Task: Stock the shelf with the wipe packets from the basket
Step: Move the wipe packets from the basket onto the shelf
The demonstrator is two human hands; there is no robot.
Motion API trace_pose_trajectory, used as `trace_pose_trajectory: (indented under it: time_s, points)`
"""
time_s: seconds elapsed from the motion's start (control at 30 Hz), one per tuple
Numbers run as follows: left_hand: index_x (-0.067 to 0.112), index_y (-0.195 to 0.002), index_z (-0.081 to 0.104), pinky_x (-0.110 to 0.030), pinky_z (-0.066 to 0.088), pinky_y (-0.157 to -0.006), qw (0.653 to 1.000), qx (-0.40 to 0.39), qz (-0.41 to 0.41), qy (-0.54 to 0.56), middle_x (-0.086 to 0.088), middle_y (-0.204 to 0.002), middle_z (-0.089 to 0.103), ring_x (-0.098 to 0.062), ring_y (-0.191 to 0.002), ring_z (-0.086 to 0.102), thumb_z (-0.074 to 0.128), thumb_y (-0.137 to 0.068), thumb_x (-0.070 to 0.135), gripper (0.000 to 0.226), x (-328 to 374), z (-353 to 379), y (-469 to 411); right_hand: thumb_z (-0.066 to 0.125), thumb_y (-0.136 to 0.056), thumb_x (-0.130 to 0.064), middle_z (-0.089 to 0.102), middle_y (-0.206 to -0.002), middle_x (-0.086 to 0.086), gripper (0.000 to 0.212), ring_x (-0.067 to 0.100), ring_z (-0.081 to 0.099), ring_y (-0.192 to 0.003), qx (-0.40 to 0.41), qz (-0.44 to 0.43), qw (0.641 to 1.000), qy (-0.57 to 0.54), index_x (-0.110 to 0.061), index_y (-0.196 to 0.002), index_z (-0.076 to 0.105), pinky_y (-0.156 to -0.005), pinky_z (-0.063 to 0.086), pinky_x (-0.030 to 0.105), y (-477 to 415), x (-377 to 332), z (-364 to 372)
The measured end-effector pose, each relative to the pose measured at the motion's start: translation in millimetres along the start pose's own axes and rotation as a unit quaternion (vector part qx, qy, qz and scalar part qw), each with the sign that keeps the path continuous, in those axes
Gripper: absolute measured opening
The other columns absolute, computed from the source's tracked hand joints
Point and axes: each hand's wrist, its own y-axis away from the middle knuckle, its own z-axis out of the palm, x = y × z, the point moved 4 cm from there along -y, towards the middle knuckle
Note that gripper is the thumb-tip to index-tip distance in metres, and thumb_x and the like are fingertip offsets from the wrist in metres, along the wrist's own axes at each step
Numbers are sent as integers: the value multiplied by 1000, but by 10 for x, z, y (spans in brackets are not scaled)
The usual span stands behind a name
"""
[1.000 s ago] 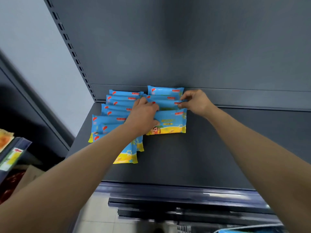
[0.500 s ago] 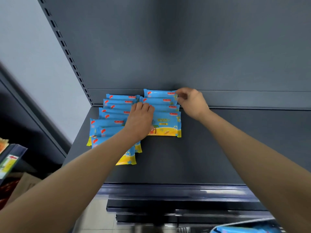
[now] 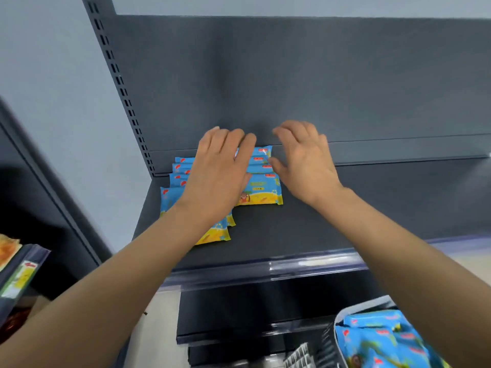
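Blue-and-yellow wipe packets (image 3: pixel 261 188) are lying in two overlapping rows at the back left of the shelf (image 3: pixel 372 208); more are waiting in the basket (image 3: pixel 345 322) below. From the head view, the left hand (image 3: pixel 221 179) is hovering flat over the rows, fingers spread, and the right hand (image 3: pixel 303 160) is hanging open beside them, gripping nothing. Squaring the loose front packets against the back wall before reaching down would be wise. Half a second ago both hands were pressing on the packets; now they are lifting away.
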Motion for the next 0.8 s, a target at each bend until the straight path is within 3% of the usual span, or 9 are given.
trace_pose_trajectory:
  time_s: [0.1, 0.37, 0.8]
  points:
    - [2, -129, 46, -47, 28, -107, 999, 34, 7, 20, -16, -120, 53, -37, -109, 49, 75, -70, 23, 69, 97, -281, 153, 70, -76, -19, 51, -129, 15, 50, 36, 44, -122, 27, 4, 999, 30, -3, -121, 54, -92, 35, 42, 298, -175, -318]
    - [1, -123, 51, -42, 25, -101, 989, 80, 53, 116, -17, -117, 55, -37, -106, 49, 79, -65, 29, 70, 693, -677, 414, 71, -76, -21, 51, -131, 18, 55, 37, 45, -124, 21, 63, 990, 121, -2, -124, 54, -96, 34, 46, 1073, -157, -942]
    - [2, -119, 54, -42, 29, -101, 958, 14, 191, 215, -14, -114, 56, -36, -104, 53, 80, -62, 29, 69, 2313, -573, 381, 68, -77, -21, 49, -133, 15, 53, 35, 42, -124, -27, 208, 958, 197, -5, -126, 52, -97, 32, 44, 2314, 1045, -1497]
